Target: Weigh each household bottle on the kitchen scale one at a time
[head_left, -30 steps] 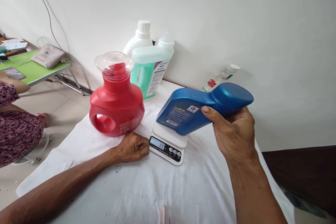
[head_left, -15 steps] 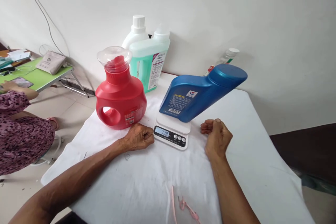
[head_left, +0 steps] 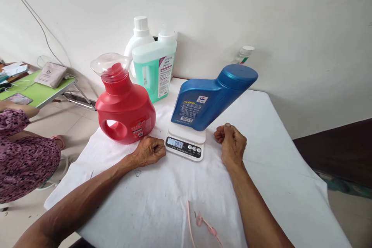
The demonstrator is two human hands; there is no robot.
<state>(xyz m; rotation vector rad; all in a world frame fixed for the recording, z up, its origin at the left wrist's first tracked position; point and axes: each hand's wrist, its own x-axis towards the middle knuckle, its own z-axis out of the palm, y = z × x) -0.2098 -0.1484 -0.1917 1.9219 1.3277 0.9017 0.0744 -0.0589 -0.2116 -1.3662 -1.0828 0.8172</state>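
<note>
A blue motor-oil bottle (head_left: 194,102) stands on a white digital kitchen scale (head_left: 186,136), its capped neck slanting up to the right. The scale's display (head_left: 175,143) seems to read 983. Curled into a fist, my left hand (head_left: 148,151) rests on the cloth, close by the scale's left edge and just in front of the red detergent jug (head_left: 128,110). My right hand (head_left: 232,143) lies to the right of the scale, fingers bent in and thumb on top, apart from the bottle. Neither hand shows anything in it.
Behind the jug stand a green-liquid bottle (head_left: 155,68) and a white bottle (head_left: 141,35). A small clear bottle (head_left: 244,53) is by the wall. Pink cord (head_left: 207,226) lies on the white cloth (head_left: 157,205). At left, a person in a patterned dress (head_left: 29,159) sits near a green table (head_left: 48,90).
The scale's displayed number has risen from about 718 to about 983. The view has shifted slightly, and both hands keep their places beside the scale.
</note>
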